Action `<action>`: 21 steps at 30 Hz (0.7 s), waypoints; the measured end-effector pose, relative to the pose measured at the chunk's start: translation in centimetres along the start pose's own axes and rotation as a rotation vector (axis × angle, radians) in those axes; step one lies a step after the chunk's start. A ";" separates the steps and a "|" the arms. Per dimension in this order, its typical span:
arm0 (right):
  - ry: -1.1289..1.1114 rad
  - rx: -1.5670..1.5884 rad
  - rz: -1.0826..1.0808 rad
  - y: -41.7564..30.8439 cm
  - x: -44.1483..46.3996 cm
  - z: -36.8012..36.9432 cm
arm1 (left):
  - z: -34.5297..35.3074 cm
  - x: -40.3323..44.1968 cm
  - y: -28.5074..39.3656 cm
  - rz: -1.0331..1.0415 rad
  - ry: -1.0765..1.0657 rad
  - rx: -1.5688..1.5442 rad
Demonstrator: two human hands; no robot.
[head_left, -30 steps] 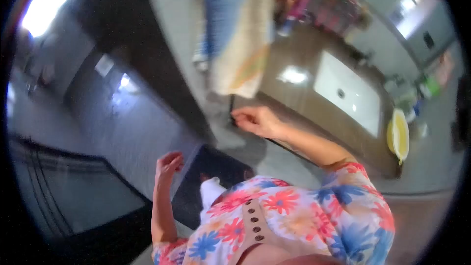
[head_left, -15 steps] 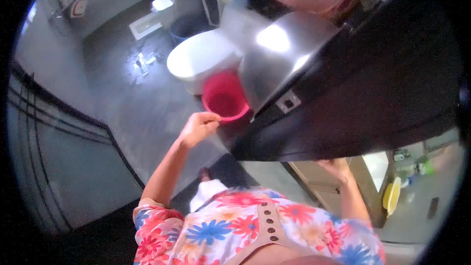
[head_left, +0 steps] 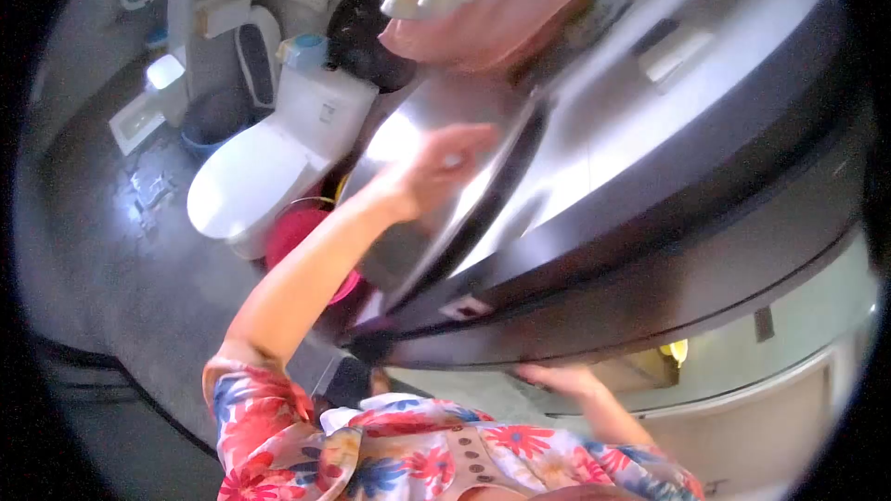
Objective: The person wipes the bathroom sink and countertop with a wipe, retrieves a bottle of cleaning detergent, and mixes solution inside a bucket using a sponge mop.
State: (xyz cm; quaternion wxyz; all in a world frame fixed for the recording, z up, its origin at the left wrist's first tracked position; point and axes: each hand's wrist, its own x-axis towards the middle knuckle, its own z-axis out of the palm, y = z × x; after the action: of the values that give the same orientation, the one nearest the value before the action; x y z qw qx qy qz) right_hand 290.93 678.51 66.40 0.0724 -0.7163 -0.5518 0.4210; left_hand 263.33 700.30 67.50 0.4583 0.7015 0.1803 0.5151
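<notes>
My left hand [head_left: 444, 172] is stretched forward over a shiny silver surface [head_left: 394, 255]. Motion blurs it, but its fingers look extended, and I see nothing held in them. A pink bucket [head_left: 295, 227] stands below my left forearm, partly covered by it, beside the white toilet [head_left: 246, 186]. Close to my body, my right hand [head_left: 561, 378] is at the near edge of a dark door [head_left: 650, 315]. It appears to grip that edge, with part of the fingers hidden by the door. A small latch plate [head_left: 466, 307] shows on the door's side.
A blue-rimmed dark bin [head_left: 218, 121] stands behind the toilet. Pink cloth [head_left: 492, 23] hangs at the back, near a round black object [head_left: 367, 42]. Small pieces lie on the grey floor [head_left: 200, 269] at left. A yellow item [head_left: 677, 351] shows beyond the door.
My left hand has let go of the pink bucket's rim and moved up and right. The view has turned right, and more of the pale surface behind the door shows. My right hand stays at the door.
</notes>
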 end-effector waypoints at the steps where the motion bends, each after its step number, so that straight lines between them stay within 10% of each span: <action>1: 0.020 -0.002 -0.001 0.2 0.2 0.1 | 0.6 2.8 1.2 0.062 -0.029 -0.026; 5: 0.028 -0.111 0.056 4.0 1.3 0.2 | 4.7 13.8 2.2 0.417 0.048 0.239; 21: -0.028 -0.099 0.069 -1.7 0.8 0.0 | 7.4 17.9 3.2 0.416 0.052 0.008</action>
State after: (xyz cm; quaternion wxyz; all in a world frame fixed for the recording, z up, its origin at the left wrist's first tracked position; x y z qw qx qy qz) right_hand 289.73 679.83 66.97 0.0146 -0.7315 -0.5479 0.4056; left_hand 276.42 708.26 79.79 0.3344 0.7118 0.0452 0.6160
